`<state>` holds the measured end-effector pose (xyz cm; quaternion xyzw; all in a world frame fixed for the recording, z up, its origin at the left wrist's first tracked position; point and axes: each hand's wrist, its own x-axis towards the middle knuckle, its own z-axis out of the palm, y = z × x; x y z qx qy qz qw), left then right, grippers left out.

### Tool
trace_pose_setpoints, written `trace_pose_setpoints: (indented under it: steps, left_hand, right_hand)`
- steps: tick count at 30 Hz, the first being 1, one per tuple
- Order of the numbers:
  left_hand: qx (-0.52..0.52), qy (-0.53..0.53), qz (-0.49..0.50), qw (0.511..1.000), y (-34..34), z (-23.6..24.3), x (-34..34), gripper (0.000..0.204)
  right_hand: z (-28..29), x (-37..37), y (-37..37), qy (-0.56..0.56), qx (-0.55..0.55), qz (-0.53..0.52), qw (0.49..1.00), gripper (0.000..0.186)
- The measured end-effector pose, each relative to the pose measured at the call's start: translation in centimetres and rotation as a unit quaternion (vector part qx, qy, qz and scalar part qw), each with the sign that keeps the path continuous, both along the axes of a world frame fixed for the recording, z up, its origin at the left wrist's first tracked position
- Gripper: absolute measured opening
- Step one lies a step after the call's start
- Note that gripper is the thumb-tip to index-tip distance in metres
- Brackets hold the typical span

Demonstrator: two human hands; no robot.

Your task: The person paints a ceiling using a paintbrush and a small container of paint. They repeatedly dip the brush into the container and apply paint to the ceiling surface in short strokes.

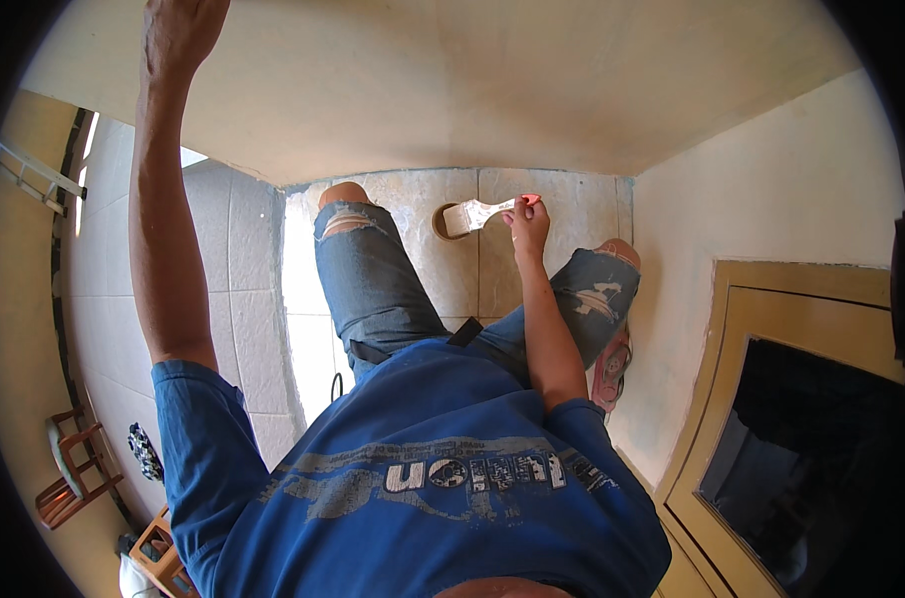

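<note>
My right hand [529, 225] is closed around the handle of a wide, flat paintbrush [490, 211] with a pale handle and a red end. The brush's bristles point left and lie over a small round tub [439, 225] with a tan rim. Whether they touch what is inside, I cannot tell. The tub stands on the floor between my knees. My left hand [185, 32] is raised at the upper left by the cream wall [452, 80], its arm stretched out. Its fingers run out of the picture, so their pose is hidden.
Pale tiles [562, 204] cover the floor below the wall. A tan-framed door or window [722, 309] with dark glass is at the right. A pink sandal [612, 374] shows by my right leg. Far left are a ladder [39, 171] and a wooden chair [79, 478].
</note>
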<state>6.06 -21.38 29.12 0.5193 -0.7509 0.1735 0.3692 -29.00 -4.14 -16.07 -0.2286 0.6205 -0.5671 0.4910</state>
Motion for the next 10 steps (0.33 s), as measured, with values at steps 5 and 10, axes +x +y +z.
trace_pose_setpoints:
  steps: [5, 10]
  left_hand:
    - [-0.004, 0.001, -0.008, 1.000, -0.3, -0.3, 0.2, 0.041]
    - [0.012, -0.001, 0.018, 1.000, 0.2, 0.0, -0.2, 0.040]
  right_hand:
    - [-0.8, -0.4, 0.0, -0.028, 0.002, -0.016, 0.999, 0.012]
    - [-1.4, -0.5, -0.1, -0.047, 0.024, -0.024, 0.998, 0.015]
